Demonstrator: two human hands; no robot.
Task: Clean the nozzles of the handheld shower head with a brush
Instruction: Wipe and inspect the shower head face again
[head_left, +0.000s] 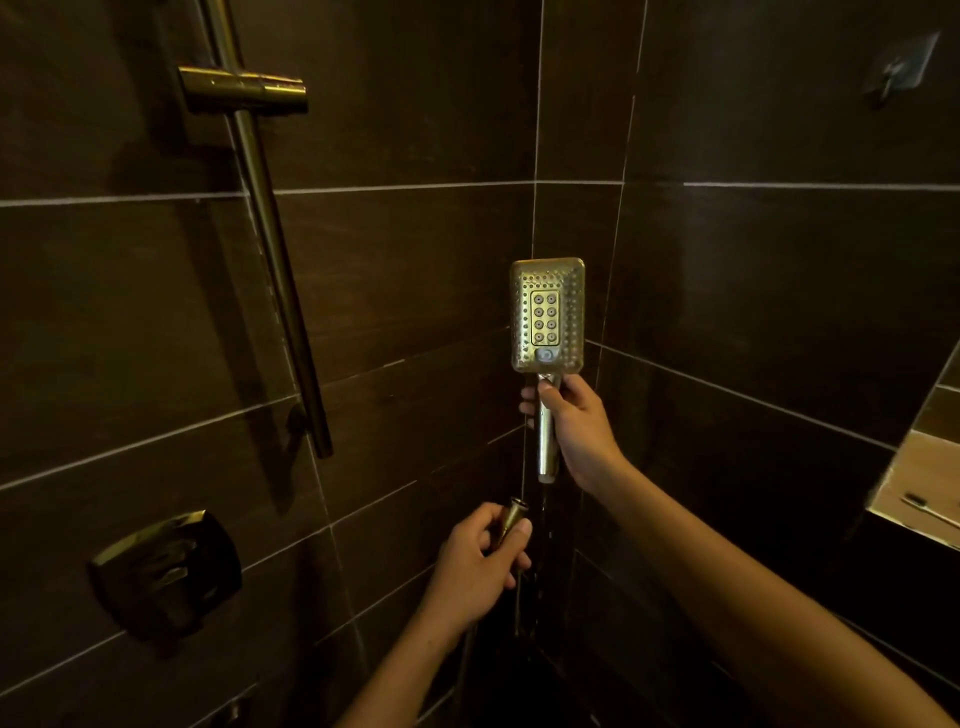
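Right arm extended toward the tiled corner. Right grip (571, 421) wrapped round the handle of the handheld shower head (547, 314), held upright, nozzle face toward the camera. Left grip (478, 556), lower, fingers curled round the hose connector (511, 517), just below the handle's end and apart from it.

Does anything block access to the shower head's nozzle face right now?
Nothing visible does. The right hand grips the shower head by its handle, below the bare nozzle face; the left hand holds the hose end lower down.
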